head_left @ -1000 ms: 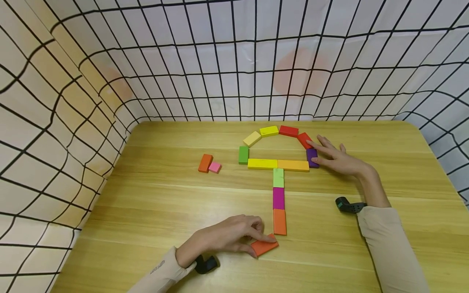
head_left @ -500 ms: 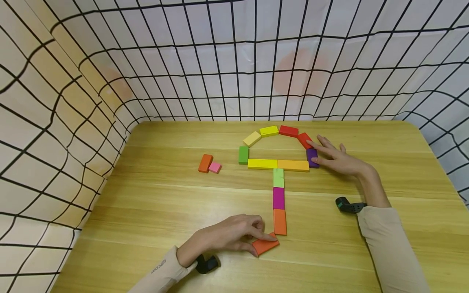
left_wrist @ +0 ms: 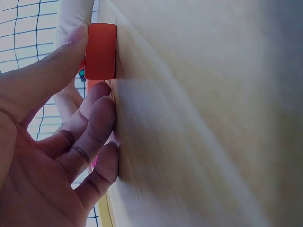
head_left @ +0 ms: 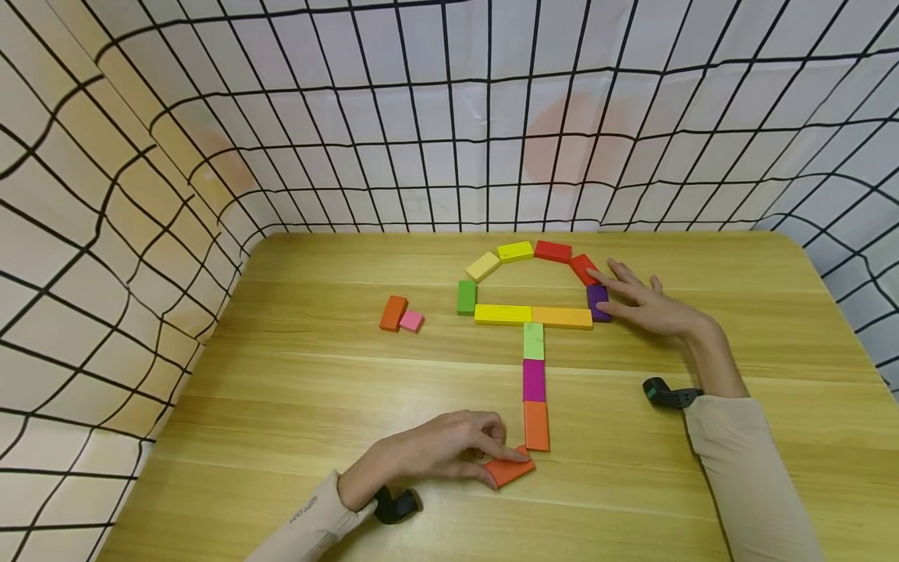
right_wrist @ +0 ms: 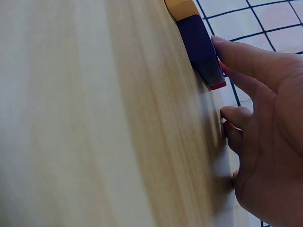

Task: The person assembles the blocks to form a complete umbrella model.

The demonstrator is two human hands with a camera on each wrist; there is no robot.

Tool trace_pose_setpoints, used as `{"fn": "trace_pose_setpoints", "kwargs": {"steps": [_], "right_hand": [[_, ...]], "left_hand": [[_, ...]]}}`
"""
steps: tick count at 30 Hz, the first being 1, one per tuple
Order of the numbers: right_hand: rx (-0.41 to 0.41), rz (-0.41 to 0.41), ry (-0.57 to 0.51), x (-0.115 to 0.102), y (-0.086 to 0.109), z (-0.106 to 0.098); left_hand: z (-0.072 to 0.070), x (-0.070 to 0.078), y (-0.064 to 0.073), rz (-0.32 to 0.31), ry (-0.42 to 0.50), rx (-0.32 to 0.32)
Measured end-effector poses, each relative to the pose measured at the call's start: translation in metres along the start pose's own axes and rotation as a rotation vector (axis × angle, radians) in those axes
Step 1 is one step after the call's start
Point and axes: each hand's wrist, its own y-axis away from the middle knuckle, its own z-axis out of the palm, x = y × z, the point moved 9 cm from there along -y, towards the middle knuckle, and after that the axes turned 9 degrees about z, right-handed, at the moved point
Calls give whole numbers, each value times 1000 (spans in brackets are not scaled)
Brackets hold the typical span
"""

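My left hand [head_left: 442,449] pinches an orange block [head_left: 510,470] between thumb and fingers, close to the table and angled. One corner of it meets or nearly meets the lower end of a stem of orange [head_left: 537,426], magenta [head_left: 534,381] and light green [head_left: 534,341] blocks. Above runs a bar of a yellow block [head_left: 502,314] and a yellow-orange block [head_left: 562,317]. With fingers spread, my right hand [head_left: 653,308] touches the purple block [right_wrist: 195,40] and the neighbouring red block [head_left: 582,268] on the arch's right side.
The arch continues through another red block [head_left: 552,250], a yellow one [head_left: 516,250], a pale yellow one [head_left: 483,266] and a green one [head_left: 467,297]. Off to the left, an orange-red block [head_left: 394,313] lies against a small pink block [head_left: 412,321]. Black grid netting surrounds the wooden table [head_left: 302,390].
The orange block in my left hand has shifted very slightly to the right and up, toward the stem's end. My right hand and the other blocks have stayed in place.
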Motion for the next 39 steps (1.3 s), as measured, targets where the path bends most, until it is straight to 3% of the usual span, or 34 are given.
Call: {"fn": "trace_pose_setpoints", "kwargs": {"steps": [7,11,15,22,26,29,33,39], "right_hand": [[1,4,0,0,0,0],[0,8,-6,1,-1,1],[0,9,-6,0,-1,1],[0,2,-5,0,0,0],[3,-3,-3,1,0,0],[4,-4,-1,1,0,0],[0,-7,2,1,0,0],[1,-6,3,1,1,0]], "left_hand": [[0,-2,0,-6,17,-8],[-13,-5,4,-38,65,19],[-47,-23,15,-105,85,148],[-127,-70,52,-248,52,451],[-155,-97,73,-330,4,513],[-164,-117,85,-386,-20,510],[-165,-137,96,-434,0,492],[-159,-151,108,-464,56,473]]}}
